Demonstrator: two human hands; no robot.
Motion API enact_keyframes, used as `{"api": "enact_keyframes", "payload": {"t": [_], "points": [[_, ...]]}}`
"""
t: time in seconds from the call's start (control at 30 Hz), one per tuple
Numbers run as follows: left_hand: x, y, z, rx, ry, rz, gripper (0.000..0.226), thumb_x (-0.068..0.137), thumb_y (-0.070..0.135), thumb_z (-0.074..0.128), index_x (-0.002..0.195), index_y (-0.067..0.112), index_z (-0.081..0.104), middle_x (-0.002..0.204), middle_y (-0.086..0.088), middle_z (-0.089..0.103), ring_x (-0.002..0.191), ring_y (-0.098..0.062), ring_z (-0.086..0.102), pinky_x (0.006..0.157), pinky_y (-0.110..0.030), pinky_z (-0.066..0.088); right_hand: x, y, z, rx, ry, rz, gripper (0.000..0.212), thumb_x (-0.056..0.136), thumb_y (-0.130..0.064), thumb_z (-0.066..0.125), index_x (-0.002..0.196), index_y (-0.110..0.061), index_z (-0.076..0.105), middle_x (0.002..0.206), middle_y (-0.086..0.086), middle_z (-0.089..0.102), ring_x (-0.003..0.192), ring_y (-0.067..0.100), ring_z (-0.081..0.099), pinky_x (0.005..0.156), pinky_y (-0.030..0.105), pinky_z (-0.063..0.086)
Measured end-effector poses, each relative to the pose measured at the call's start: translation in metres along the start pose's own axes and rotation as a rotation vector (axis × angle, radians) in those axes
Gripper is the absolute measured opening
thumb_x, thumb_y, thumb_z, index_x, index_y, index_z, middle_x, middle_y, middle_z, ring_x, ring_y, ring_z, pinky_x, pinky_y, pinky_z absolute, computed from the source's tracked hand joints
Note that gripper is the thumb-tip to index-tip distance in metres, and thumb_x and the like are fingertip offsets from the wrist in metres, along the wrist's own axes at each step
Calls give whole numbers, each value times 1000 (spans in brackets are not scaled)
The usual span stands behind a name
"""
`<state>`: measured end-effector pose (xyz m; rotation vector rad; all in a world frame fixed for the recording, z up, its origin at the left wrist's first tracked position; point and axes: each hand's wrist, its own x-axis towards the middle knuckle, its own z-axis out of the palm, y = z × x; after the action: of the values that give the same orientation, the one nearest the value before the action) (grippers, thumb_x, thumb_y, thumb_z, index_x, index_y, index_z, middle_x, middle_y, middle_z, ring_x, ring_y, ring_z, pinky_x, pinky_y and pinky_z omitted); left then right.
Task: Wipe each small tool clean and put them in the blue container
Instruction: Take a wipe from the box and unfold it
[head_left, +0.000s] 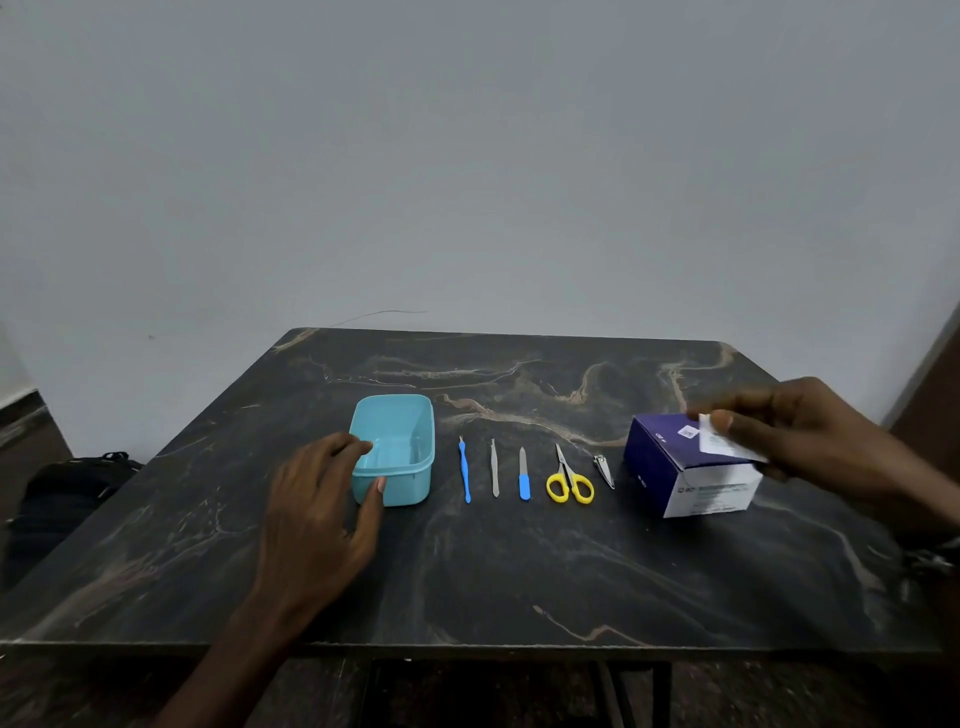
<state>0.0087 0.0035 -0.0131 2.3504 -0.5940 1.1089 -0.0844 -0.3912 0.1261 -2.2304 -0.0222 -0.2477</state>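
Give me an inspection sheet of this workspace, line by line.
Surface: dark marbled table, dry, no spills seen.
Job's things: blue container empty; cuticle pusher, tweezers, nail file, yellow scissors and nail clipper lie in a row to its right.
Clutter: blue and white box at the right.
Grippers: left hand touches the container, grip open; right hand pinches a white packet over the box.
Cables: thin wire behind the table's far edge.
Surroundings: grey wall; black bag on the floor at left.
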Motion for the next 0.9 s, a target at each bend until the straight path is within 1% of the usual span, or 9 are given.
{"api": "enact_keyframes", "payload": {"t": [0.07,0.13,0.2,0.33,0.47,0.67,0.73,0.8,0.9], "points": [[0,-1,1,5,0,7,48,84,34,54,114,-2,64,116,-21,65,106,-34,61,87,-44,51,8,-4,15,35,-17,-6,22,91,-13,62,108,-24,71,62,-5,67,47,6,45,45,15,42],[0,-1,1,8,-8,11,48,84,35,54,114,-2,63,116,-21,65,106,-35,61,87,-44,51,22,-3,32,37,-12,-22,30,88,-11,66,111,-30,68,84,3,72,57,10,56,54,18,52],[-1,-2,2,6,-17,11,49,84,35,54,115,-1,63,117,-21,64,106,-35,61,87,-45,51,36,-3,51,92,25,-39,32,85,-5,69,111,-26,66,93,6,71,57,10,61,52,22,53],[1,-2,3,-5,11,24,46,84,33,55,113,-1,64,116,-21,65,107,-33,60,90,-43,50,59,-6,84,208,82,-97,25,80,-1,73,104,-6,66,85,11,74,55,16,65,51,21,54],[7,9,4,-31,133,135,33,86,26,58,108,2,64,108,-21,69,102,-28,60,85,-37,51,78,-9,110,254,97,-148,13,88,-3,66,100,-4,66,76,7,71,51,9,66,43,16,44],[45,64,18,-293,263,156,22,86,13,63,101,-3,69,99,-16,71,93,-21,65,84,-31,55,102,-18,137,322,134,-203,9,91,-8,63,99,-10,68,84,11,72,60,17,72,44,23,48],[63,83,31,-423,203,76,29,86,10,65,113,0,64,109,-12,68,98,-18,64,85,-31,55,109,-21,143,332,152,-232,8,90,-9,64,97,-11,69,83,11,72,61,19,72,45,22,48],[76,97,50,-495,83,24,49,87,8,65,133,4,50,129,-9,56,114,-19,58,95,-29,50,113,-19,149,336,175,-270,8,89,-8,65,94,-12,70,79,10,72,60,18,71,47,20,49],[86,108,77,-538,-25,-38,69,90,5,59,150,10,25,152,-5,34,139,-8,32,109,-9,28,119,-10,157,343,227,-292,10,87,-7,68,91,-15,73,76,4,72,61,14,69,53,25,54]]}}
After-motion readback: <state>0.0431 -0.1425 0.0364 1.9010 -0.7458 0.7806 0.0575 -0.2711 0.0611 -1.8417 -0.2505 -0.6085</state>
